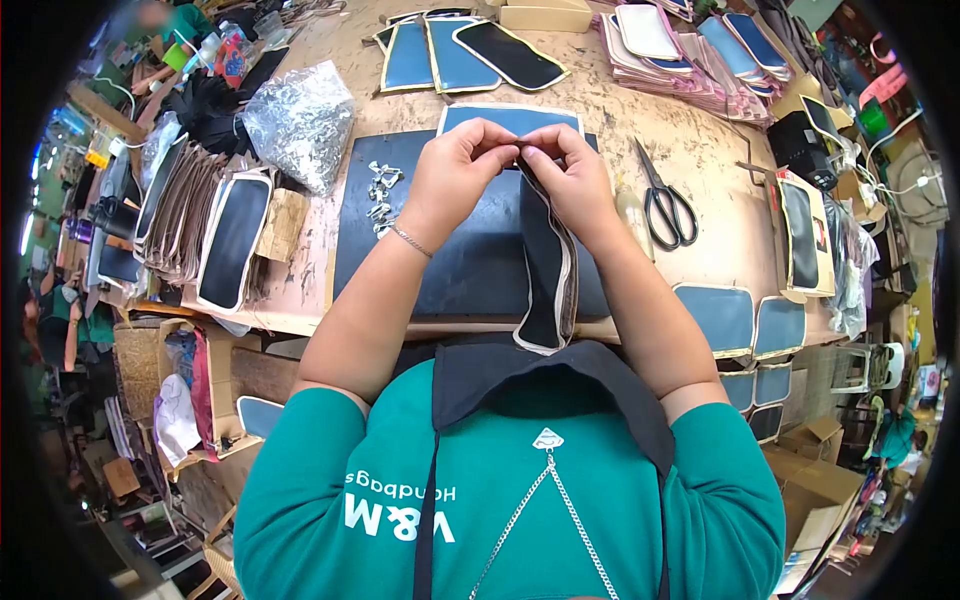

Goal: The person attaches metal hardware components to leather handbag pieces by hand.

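My left hand [455,170] and my right hand [570,175] meet above a dark work mat [470,250], fingertips pinched together on the top end of a black pouch piece with a cream zipper edge [550,280]. The piece hangs down from my fingers toward my chest. A small pile of metal zipper pulls [382,195] lies on the mat just left of my left hand. A blue panel [510,115] lies flat behind my hands.
Black scissors [665,205] lie right of the mat. A clear bag of metal parts [300,120] sits at the left. Stacks of panels stand at the left [215,235], back [460,50] and right [690,55]. Another person [175,30] sits far back left.
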Available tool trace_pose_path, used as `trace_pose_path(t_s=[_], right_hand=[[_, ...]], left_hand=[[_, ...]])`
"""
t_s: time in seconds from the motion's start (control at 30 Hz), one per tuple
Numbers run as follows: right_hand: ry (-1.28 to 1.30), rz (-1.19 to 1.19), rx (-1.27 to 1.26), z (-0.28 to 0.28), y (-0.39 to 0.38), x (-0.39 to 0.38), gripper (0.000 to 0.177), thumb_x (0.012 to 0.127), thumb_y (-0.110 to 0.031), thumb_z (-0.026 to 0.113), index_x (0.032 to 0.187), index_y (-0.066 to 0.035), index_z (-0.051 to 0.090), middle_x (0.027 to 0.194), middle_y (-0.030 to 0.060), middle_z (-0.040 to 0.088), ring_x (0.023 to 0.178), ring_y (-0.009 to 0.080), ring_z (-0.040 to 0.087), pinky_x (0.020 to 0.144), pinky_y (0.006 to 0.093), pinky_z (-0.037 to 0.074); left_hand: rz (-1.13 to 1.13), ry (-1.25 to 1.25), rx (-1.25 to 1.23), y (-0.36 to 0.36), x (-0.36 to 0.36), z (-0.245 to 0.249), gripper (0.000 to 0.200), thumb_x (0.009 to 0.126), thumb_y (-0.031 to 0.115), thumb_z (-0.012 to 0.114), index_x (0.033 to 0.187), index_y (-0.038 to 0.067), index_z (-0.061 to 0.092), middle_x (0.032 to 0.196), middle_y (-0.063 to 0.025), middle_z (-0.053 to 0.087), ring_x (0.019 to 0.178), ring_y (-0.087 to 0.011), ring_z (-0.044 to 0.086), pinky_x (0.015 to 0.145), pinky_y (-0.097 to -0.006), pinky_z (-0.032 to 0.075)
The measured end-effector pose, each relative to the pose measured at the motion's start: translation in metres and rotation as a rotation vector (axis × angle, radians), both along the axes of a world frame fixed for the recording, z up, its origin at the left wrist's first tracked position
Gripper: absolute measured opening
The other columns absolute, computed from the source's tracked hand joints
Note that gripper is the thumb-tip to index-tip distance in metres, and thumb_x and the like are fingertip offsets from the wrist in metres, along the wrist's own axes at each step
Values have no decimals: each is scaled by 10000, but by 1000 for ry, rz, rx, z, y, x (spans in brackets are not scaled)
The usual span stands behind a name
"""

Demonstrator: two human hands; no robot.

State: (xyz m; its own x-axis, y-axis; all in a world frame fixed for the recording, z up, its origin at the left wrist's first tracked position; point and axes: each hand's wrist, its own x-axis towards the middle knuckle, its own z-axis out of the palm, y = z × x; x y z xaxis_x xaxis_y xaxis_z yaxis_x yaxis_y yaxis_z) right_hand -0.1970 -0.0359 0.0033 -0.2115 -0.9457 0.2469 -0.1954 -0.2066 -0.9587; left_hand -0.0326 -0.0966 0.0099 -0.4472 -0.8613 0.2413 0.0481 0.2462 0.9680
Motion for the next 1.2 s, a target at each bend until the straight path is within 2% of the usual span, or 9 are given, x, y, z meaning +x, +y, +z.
trace_pose_path(t_s=[0.27, 0.5, 0.67, 0.77, 0.87, 1.0, 1.03, 1.13, 1.2], right_hand=[[100, 23, -9, 7, 1, -6, 149, 957, -133, 661, 1041, -12, 683, 875, 39, 693, 825, 87, 630, 753, 249, 517], [-361, 51, 60, -1, -5, 1, 124, 975, -138, 642, 1001, -16, 636, 884, 12, 655, 793, 58, 583, 727, 211, 480], [-460, -14, 54, -3, -8, 1, 125, 974, -123, 643, 1045, -24, 616, 864, -12, 622, 783, 52, 569, 725, 207, 474], [-294, -56, -111, -5, -7, 12, 93, 949, -76, 649, 1014, -35, 597, 851, -9, 607, 776, 57, 570, 729, 218, 483], [-109, -89, -83, -7, -4, 11, 87, 924, -32, 642, 976, -48, 573, 878, 10, 608, 810, 57, 577, 737, 230, 493], [209, -39, -124, 4, 6, 15, 120, 851, 28, 626, 942, -32, 574, 860, 68, 617, 809, 167, 628, 751, 301, 521], [239, -58, -122, 10, 11, 17, 133, 831, 27, 635, 954, -22, 619, 876, 111, 626, 805, 266, 643, 764, 340, 530], [510, -137, -216, 13, 15, 15, 105, 848, 1, 640, 948, -20, 665, 947, 145, 645, 847, 317, 652, 767, 370, 533], [528, -151, -227, 14, 17, 18, 80, 850, -1, 626, 914, -12, 674, 952, 154, 639, 864, 342, 641, 779, 399, 529]], left_hand=[[9, -135, -234, 3, 3, 4, 26, 915, -5, 672, 936, -20, 671, 877, -64, 723, 825, -100, 676, 742, -246, 547], [181, -163, -709, 16, -5, 2, 12, 921, -9, 653, 917, 2, 656, 847, -84, 693, 788, -165, 682, 703, -282, 547], [146, -34, -393, 15, -9, -4, 48, 923, 17, 674, 952, -7, 645, 909, -61, 677, 809, -126, 648, 728, -269, 536], [111, -22, -189, 12, -11, -1, 95, 934, 53, 686, 996, -10, 653, 929, -38, 667, 820, -107, 631, 740, -250, 524], [1, -29, -96, -5, -7, -9, 150, 946, 89, 690, 1053, -17, 687, 993, -38, 667, 855, -111, 645, 771, -248, 546], [-4, -50, -62, -8, -4, -4, 138, 957, 88, 672, 1015, -31, 712, 947, -48, 686, 860, -127, 666, 813, -272, 576], [-2, -29, -42, -11, -5, -9, 137, 957, 93, 674, 1002, -29, 715, 926, -47, 688, 852, -125, 666, 803, -270, 572], [37, -72, -89, -10, -6, -8, 134, 956, 101, 675, 978, -23, 721, 898, -51, 693, 838, -116, 663, 778, -261, 555], [73, -114, -161, -9, -7, -5, 133, 958, 104, 671, 972, -19, 722, 897, -51, 698, 824, -109, 656, 763, -255, 541]])
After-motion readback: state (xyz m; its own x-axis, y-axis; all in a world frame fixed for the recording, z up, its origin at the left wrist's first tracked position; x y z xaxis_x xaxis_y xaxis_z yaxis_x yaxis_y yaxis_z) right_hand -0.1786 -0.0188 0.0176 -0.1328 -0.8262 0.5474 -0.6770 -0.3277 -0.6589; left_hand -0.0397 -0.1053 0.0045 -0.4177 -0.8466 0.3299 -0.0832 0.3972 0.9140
